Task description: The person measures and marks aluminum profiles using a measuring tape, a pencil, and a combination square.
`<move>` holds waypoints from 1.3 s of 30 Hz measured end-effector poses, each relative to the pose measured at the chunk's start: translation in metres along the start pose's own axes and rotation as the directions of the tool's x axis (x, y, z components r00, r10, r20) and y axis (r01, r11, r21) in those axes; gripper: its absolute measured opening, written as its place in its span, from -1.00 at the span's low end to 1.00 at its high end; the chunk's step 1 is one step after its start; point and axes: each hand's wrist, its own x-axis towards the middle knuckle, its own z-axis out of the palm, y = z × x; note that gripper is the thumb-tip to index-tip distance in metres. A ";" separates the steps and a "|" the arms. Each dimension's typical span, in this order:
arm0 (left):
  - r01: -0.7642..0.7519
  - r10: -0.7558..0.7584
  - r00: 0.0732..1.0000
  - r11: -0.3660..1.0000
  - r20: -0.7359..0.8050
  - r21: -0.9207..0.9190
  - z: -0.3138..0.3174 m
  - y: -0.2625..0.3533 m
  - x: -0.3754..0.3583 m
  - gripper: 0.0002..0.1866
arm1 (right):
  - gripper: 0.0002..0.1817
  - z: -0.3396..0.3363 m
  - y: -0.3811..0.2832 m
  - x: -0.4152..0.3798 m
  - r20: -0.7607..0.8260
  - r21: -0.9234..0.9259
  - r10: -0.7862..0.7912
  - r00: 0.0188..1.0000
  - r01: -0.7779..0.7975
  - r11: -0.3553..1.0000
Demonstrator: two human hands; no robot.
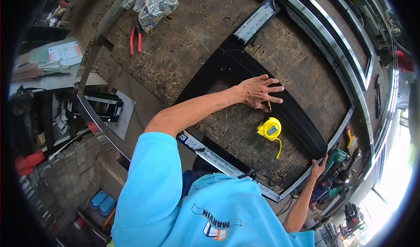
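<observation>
A black aluminum window frame (297, 115) lies on the worn wooden bench, with printed protective film on some of its bars. My left hand (258, 91) rests across the wide black bar, fingers spread. A short pencil (269, 106) is held between its thumb and forefinger. At the frame's lower right corner, my right hand (318, 167) grips the edge, thumb and forefinger around it; its other fingers are partly hidden. A yellow tape measure (269, 129) sits inside the frame, just below my left hand, with a short end of its blade out.
Red-handled pliers (136, 40) and a plastic bag of small parts (158, 8) lie at the upper left. Green power tools (336, 157) and a yellow-handled brush (350, 138) are at the right. Long metal bars (337, 28) curve past the bench's far side.
</observation>
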 end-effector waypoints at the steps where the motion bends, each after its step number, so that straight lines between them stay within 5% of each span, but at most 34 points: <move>1: 0.005 -0.005 1.000 1.000 0.005 0.000 0.000 0.001 0.000 -0.23 | -0.18 -0.001 -0.002 -0.001 -0.001 -0.018 0.027 1.000 -0.027 0.999; 15: -0.017 0.017 1.000 0.999 0.004 0.047 -0.007 0.000 0.000 -0.24 | -0.19 0.002 -0.001 0.006 -0.012 -0.094 0.049 0.999 -0.050 0.994; 17: -0.029 0.030 0.999 0.999 -0.041 0.041 -0.016 0.001 0.002 -0.32 | -0.19 -0.005 0.038 0.015 0.049 -0.046 -0.065 0.997 0.067 0.997; 18: -0.047 0.047 0.999 0.999 -0.009 0.019 -0.028 0.004 0.005 -0.36 | -0.16 -0.003 0.004 0.007 -0.034 -0.274 -0.024 0.999 0.014 0.962; 19: -0.056 0.058 0.996 0.998 -0.069 0.040 -0.022 0.005 0.008 -0.34 | -0.13 0.000 -0.011 0.000 -0.126 -0.170 -0.032 0.991 0.010 0.985; 22: 0.003 -0.007 0.997 0.999 0.072 0.052 -0.027 0.011 0.012 -0.27 | -0.10 -0.006 -0.029 -0.002 -0.116 -0.057 0.206 0.972 -0.214 0.975; 23: 0.002 -0.004 0.998 1.000 0.062 0.023 -0.019 0.007 0.009 -0.23 | -0.08 -0.007 0.013 0.008 -0.094 -0.080 0.142 0.985 -0.149 0.986; 31: -0.007 -0.002 0.996 0.996 0.094 0.093 -0.015 0.007 0.009 -0.15 | -0.08 -0.003 0.001 -0.007 -0.221 -0.030 0.103 0.970 -0.112 0.993; 39: -0.053 0.045 0.997 0.991 0.066 0.124 -0.016 0.008 0.012 -0.18 | -0.10 -0.009 -0.001 -0.009 -0.177 -0.047 0.127 0.976 -0.137 0.989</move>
